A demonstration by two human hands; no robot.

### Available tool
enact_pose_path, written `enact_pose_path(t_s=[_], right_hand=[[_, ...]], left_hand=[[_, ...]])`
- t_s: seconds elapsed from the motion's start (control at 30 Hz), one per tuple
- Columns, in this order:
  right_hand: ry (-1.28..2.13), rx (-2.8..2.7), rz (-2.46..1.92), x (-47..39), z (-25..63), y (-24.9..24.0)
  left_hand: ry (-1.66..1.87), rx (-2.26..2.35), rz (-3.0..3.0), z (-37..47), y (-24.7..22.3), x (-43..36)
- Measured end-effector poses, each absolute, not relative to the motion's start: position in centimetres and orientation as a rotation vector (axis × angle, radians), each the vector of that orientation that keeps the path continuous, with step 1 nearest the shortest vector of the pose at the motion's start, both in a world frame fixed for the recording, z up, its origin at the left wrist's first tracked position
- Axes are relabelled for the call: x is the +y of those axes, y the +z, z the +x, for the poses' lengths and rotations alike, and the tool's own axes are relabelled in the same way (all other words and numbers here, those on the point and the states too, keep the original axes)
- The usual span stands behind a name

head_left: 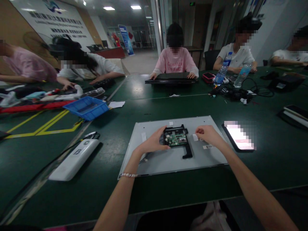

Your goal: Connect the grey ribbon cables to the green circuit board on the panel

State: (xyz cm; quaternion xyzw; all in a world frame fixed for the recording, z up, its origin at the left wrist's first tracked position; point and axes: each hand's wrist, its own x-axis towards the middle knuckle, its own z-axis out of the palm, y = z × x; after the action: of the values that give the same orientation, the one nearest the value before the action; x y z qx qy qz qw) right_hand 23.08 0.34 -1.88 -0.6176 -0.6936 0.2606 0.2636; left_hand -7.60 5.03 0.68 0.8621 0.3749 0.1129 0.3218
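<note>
Green table (pixel 96 199), phone (pixel 239 137) nearby; left grip (pixel 152 141) clasps board (pixel 175 139); right grip (pixel 209 133) pinched, contents unclear

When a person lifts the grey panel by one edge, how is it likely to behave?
The grey panel is probably stiff, as its edges look straight. Being broad and thin, it may tip easily in one hand. The black bracket lying on it might slide if unfastened, which I cannot tell.

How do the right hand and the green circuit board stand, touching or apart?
Apart: the head view shows a strip of pale panel between the right hand and the green circuit board.
</note>
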Motion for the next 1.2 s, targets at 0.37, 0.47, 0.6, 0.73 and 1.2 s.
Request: enact_pose_path(t_s=[0.37, 0.47, 0.6, 0.73, 1.2], right_hand=[[0.390, -1.933, -1.659, 0.8, 22.9, -2.2], [0.396, -1.950, -1.591, 1.8, 21.7, -1.6], [0.356, -2.131, -1.522, 4.8, 19.0, -0.2], [0.232, -2.403, -1.436, 7.9, 16.2, 1.0], [-0.067, -2.420, -1.555, 6.8, 17.2, 1.3]], left_hand=[[0.325, 1.000, 2.266, -7.7, 0.2, 4.9], [0.323, 1.008, 2.283, -7.8, 0.0, 4.9], [0.338, 1.012, 2.304, -7.8, -0.4, 5.1], [0.343, 1.007, 2.319, -7.7, -0.4, 5.1], [0.318, 1.020, 2.339, -7.8, -0.3, 5.0]])
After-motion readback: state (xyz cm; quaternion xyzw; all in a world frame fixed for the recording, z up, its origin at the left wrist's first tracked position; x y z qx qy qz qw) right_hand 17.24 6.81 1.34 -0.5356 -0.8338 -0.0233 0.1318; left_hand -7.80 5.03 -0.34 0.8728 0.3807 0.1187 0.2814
